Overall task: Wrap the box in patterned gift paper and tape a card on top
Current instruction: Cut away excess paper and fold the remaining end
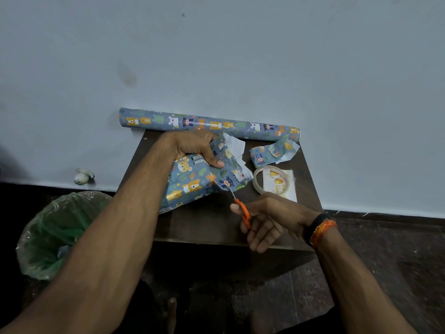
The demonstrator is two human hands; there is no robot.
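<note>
The box (pixel 190 182), covered in blue animal-print gift paper, lies on the small dark table (pixel 207 227). My left hand (pixel 195 147) grips the loose paper flap at the box's right end, thumb on top. My right hand (pixel 267 220) holds orange-handled scissors (pixel 240 208), whose blades touch the paper's lower right edge. A clear tape ring (pixel 258 180) lies to the right, partly over a white card (pixel 279 184) with yellow print.
The gift paper roll (pixel 209 124) lies along the table's far edge against the wall. A cut paper scrap (pixel 272 151) sits at the back right. A green-lined bin (pixel 60 235) stands on the floor to the left. A small white object (pixel 83 177) lies by the wall.
</note>
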